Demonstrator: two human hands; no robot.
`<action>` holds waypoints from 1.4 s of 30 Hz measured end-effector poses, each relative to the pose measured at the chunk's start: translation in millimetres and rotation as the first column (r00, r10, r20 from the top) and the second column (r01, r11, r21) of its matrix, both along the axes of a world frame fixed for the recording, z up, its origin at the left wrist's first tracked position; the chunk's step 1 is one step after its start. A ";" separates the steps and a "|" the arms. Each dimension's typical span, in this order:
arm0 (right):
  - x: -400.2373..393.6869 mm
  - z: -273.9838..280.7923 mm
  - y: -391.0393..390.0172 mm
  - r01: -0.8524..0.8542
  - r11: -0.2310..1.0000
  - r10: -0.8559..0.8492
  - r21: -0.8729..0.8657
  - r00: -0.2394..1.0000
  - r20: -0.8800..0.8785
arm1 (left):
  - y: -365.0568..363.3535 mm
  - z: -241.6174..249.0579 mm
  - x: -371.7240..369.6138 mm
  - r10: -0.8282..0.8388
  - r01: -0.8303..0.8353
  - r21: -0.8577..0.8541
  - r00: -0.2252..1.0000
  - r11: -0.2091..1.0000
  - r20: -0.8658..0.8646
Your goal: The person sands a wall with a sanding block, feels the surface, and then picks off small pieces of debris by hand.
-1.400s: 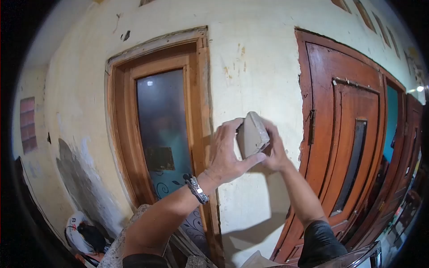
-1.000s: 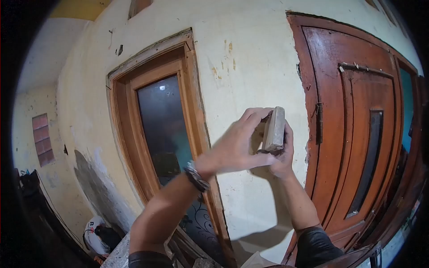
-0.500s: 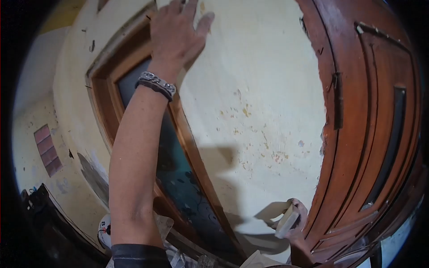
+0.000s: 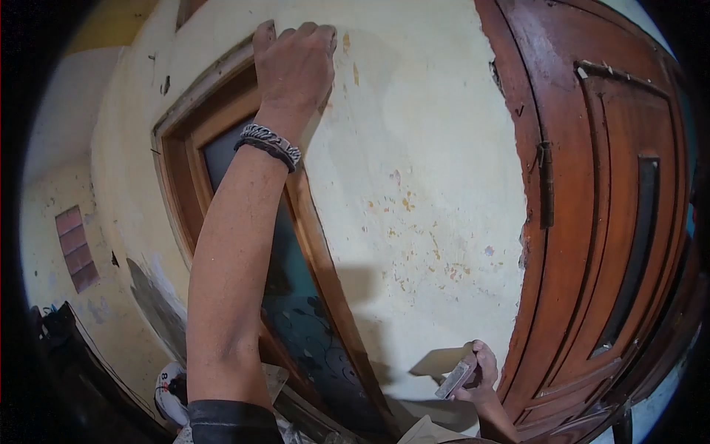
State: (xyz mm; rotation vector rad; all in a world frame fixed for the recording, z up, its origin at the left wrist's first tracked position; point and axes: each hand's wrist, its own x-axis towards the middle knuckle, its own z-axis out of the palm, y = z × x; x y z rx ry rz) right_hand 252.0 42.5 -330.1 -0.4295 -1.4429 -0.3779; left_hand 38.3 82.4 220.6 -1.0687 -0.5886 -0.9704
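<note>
My left hand (image 4: 294, 65), with a chain bracelet (image 4: 268, 144) on its wrist, is raised against the cream wall (image 4: 421, 133) by the upper corner of the wooden frame (image 4: 316, 222). Its fingers are curled and their tips are turned away, so anything inside them is hidden. Low on the right, my right hand (image 4: 484, 377) grips a small flat greyish block (image 4: 457, 376) close to the wall. Between the two hands, the wall carries chipped spots (image 4: 421, 244) where paint has flaked.
A reddish-brown panelled door (image 4: 621, 207) stands at the right, with a ragged plaster edge beside it. Dark patterned glass (image 4: 307, 325) fills the wooden frame. Nails stick out at the upper left. A white rounded object (image 4: 170, 399) sits low beside my left arm.
My left hand's fingers have curled in, with the thumb no longer spread, and the hand sits lower in view. My right hand has turned the block more edge-on. The view has shifted slightly.
</note>
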 end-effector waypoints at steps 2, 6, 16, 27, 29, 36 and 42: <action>-0.3 1.1 1.5 -0.017 1.000 0.017 0.001 1.000 -0.007 | -10.4 6.7 1.7 0.082 -0.083 -0.021 0.996 0.996 -0.015; -1.3 9.0 -3.7 0.092 0.996 -0.092 0.002 0.996 0.016 | -21.2 18.8 7.9 0.130 -0.128 -0.111 0.991 0.985 0.010; 2.9 4.7 -3.5 0.157 0.988 -0.157 0.009 0.983 0.091 | -26.8 21.4 8.8 0.067 -0.062 -0.193 0.998 0.979 0.021; 7.0 3.4 -6.2 0.103 0.995 -0.101 -0.013 0.988 0.115 | -49.6 35.6 26.4 0.403 -0.423 -0.063 0.892 0.904 -0.205; 7.8 4.5 -6.1 0.105 0.994 -0.102 -0.016 0.987 0.121 | -50.9 36.9 28.4 0.426 -0.455 -0.101 0.877 0.885 -0.222; 8.4 2.3 -5.9 0.102 0.995 -0.099 -0.016 0.987 0.129 | -39.6 44.6 24.2 0.344 -0.377 -0.194 0.921 0.906 -0.184; 8.1 2.0 -4.3 0.122 0.993 -0.121 0.000 0.985 0.127 | -41.0 44.3 22.6 0.302 -0.349 -0.223 0.928 0.910 -0.217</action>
